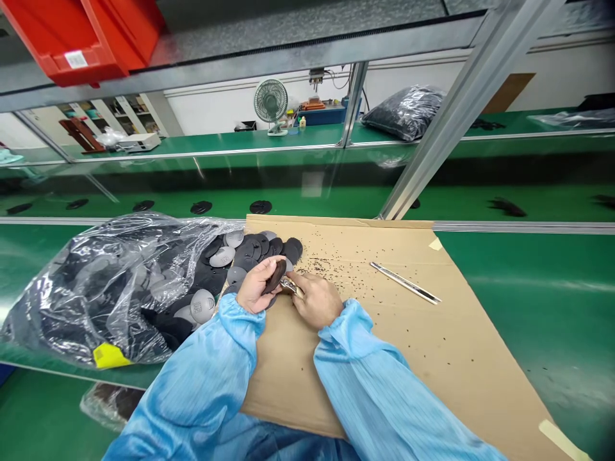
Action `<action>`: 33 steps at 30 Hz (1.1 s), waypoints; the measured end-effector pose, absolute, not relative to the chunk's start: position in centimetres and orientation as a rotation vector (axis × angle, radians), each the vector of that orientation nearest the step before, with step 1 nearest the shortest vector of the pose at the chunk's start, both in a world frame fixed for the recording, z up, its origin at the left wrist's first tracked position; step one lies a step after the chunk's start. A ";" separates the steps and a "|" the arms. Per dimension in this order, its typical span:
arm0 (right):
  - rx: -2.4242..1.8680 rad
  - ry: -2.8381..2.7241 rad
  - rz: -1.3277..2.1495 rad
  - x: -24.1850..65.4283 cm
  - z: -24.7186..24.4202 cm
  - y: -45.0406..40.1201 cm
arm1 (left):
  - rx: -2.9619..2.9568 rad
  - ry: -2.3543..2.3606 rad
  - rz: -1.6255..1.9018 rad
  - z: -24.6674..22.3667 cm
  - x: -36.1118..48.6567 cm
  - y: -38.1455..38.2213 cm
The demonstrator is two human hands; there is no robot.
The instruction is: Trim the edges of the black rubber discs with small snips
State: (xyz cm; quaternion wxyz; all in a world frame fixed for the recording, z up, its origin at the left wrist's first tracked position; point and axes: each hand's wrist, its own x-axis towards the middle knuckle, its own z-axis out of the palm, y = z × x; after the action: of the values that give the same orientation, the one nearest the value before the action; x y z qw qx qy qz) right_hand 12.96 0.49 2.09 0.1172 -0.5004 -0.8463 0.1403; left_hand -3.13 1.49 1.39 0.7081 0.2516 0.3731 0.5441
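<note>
A dark round disc (274, 276) is gripped on edge between the thumb and fingers of my left hand (254, 287). My right hand (318, 299) is closed around a small metal nipper (291, 286), whose jaws touch or nearly touch the disc's right edge. Both hands are close together over a cardboard sheet (384, 358). Beyond and left of them lies a pile of black and grey discs (250, 248), spilling from a clear plastic bag (120, 282). Tiny dark bits (331, 266) are scattered over the cardboard.
A white and black knife-like tool (405, 282) lies on the cardboard at the right. Behind runs a green conveyor (298, 186) with spaced black discs (200, 207). A metal post (432, 147) rises at the right, and a red bin (103, 38) sits on the overhead shelf.
</note>
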 end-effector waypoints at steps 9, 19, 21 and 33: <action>-1.511 -2.520 0.370 13.0 2.5 0.3 | 0.542 0.851 1.226 1.0 -3.0 1.6; -1.286 -1.874 0.741 12.8 0.7 0.8 | 0.393 0.595 1.226 1.6 -3.4 1.6; -1.307 -1.781 0.709 13.0 0.3 1.1 | 0.346 0.563 1.221 1.8 -3.6 1.7; -1.759 -2.098 0.427 11.2 -0.2 7.5 | 0.219 0.537 1.540 2.2 -4.2 2.7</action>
State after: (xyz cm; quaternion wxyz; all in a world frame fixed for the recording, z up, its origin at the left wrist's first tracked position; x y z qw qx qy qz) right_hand 11.25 7.47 -0.23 0.1843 -0.6241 -0.7440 0.1515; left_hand -4.20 2.71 2.21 0.6802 0.0977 0.2394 0.6859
